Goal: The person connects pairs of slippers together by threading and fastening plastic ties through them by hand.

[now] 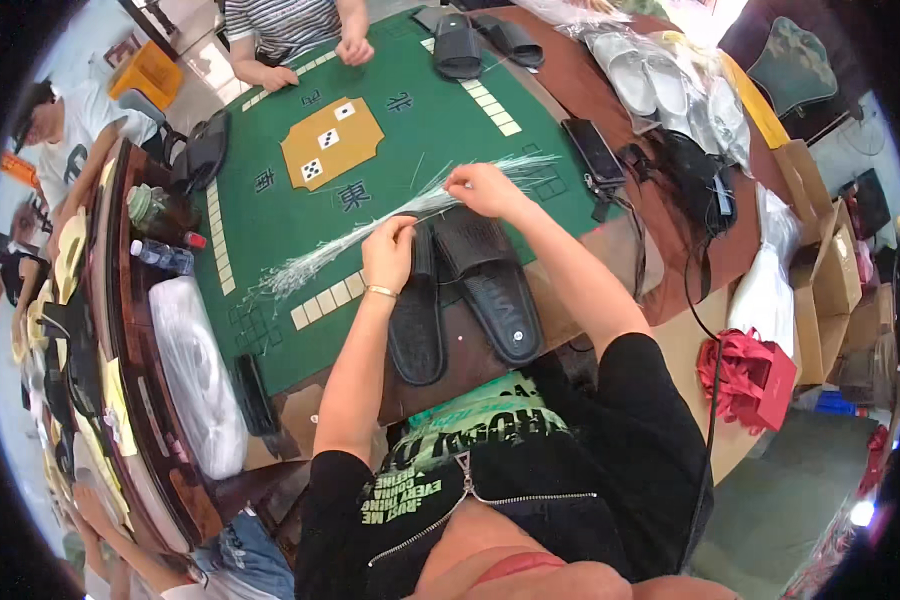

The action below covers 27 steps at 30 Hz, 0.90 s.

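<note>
A long bundle of thin, whitish plastic strands stretches slantwise over the green table mat, its ends fanned out. My left hand is closed in a pinch at the near edge of the bundle's middle. Farther right, the fingers of my right hand are pinched together over the strands. What either hand grips is too fine to make out. Below my hands lie two black slide sandals, the left slide and the right slide, toes pointing away from me. My right wrist is just above the right slide's strap.
Another pair of black slides lies at the far edge. A phone and a black bag are on the right, with bagged light shoes beyond. Wrapped white shoes and a bottle stand left. A person's hand rests opposite.
</note>
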{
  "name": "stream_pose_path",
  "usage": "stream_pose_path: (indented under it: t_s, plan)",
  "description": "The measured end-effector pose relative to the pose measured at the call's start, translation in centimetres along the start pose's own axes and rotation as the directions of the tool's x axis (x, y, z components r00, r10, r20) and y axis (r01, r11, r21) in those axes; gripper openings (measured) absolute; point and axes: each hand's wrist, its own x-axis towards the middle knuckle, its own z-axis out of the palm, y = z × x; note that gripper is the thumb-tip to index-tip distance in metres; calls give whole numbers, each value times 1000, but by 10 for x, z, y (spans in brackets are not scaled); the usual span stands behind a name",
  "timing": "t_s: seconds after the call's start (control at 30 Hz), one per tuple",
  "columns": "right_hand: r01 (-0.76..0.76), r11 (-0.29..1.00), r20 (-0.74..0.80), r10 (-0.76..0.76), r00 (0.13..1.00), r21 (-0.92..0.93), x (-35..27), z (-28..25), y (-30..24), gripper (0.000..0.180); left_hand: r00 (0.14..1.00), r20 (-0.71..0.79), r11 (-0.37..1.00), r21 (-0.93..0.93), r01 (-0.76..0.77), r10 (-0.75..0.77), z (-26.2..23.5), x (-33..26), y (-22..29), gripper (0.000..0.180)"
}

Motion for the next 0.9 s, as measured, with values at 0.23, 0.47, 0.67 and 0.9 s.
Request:
stream_pose_path:
  t_s: [0.23,0.47,0.67,0.9]
  plan:
    - [-38,987,208,4,978,158,-22,-9,8,21,1000,13,1000,-12,-9,9,13,10,9,15]
    - [-10,995,51,5,999,95,9,-17,-10,17,988,-84,991,8,-131,131,11,23,14,23]
    - [-83,992,-192,99,976,91,7,-18,-18,20,989,87,974,183,-131,116,13,16,18,27]
    - [-11,991,45,5,999,136,-9,-3,-9,16,995,102,966,254,-46,20,6,-8,25,46]
